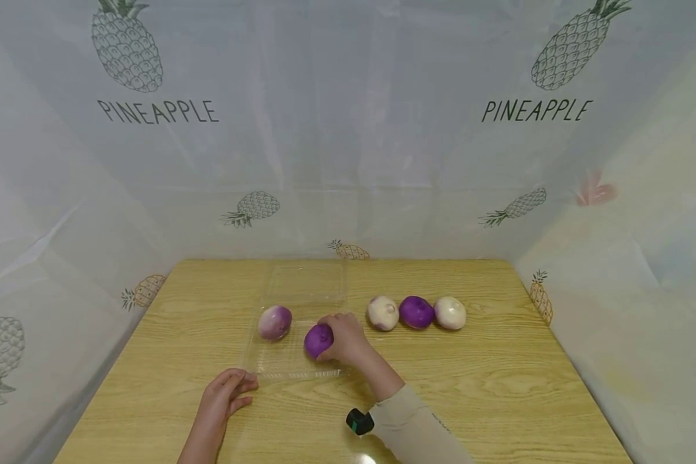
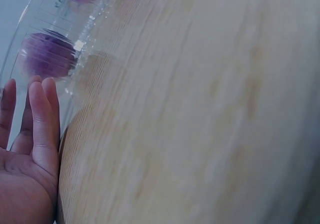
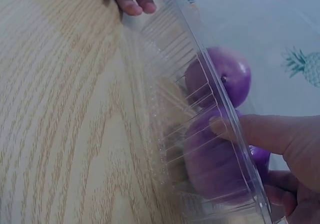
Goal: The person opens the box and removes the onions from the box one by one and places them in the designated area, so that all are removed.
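Note:
A clear plastic clamshell box (image 1: pixel 278 366) lies on the table with its lid (image 1: pixel 306 283) folded back. My right hand (image 1: pixel 348 340) grips a purple turnip (image 1: pixel 318 341) inside the right part of the box; in the right wrist view the thumb lies across this turnip (image 3: pixel 212 159), seen through the clear wall. A purple-and-white turnip (image 1: pixel 274 322) rests in the left part of the box. At the box's front left corner is my left hand (image 1: pixel 226 393), its fingertips at the edge. The left wrist view shows that hand (image 2: pixel 30 154) with fingers extended.
To the right of the box stand three turnips in a row: a whitish one (image 1: pixel 383 313), a deep purple one (image 1: pixel 416 312) and a white one (image 1: pixel 450 313). A pineapple-print sheet (image 1: pixel 348 148) hangs behind and beside the wooden table (image 1: pixel 487 386).

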A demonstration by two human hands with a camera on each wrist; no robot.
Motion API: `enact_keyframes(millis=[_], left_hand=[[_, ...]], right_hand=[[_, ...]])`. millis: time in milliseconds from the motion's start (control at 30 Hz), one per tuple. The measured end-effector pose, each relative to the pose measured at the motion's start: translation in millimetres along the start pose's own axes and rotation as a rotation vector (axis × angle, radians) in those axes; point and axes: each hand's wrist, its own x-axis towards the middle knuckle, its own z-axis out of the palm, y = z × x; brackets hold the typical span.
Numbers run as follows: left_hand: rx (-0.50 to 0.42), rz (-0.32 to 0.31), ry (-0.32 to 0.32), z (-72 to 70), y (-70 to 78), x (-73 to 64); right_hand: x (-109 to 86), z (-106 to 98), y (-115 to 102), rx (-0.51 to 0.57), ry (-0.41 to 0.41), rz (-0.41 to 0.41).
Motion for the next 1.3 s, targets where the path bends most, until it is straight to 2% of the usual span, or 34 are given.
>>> enact_keyframes(millis=[200, 433, 733, 1033, 1300], left_hand=[[-0.002, 0.000, -0.005, 0.4, 2.0, -1.2], [0.013, -0.005, 0.007, 0.8, 2.1, -2.5], [-0.018, -0.004, -0.014, 0.0, 3.1, -3.2], [-0.003, 0.000, 0.001, 0.5, 0.5, -0.6], [-0.007, -0.002, 0.002, 1.4, 1.9, -2.9]], right_hand=[[-0.8, -3.6, 0.4, 0.054, 0.002, -0.009], [-6.0, -12.0, -2.2, 0.194, 0.002, -0.021], [-14.5, -29.2, -8.8, 0.382, 0.026, -0.064], [-30.1, -51.0, -13.3, 0.503, 0.119, 0.002], [-39.2, -62.9, -6.2, 0.568, 0.191, 0.018]])
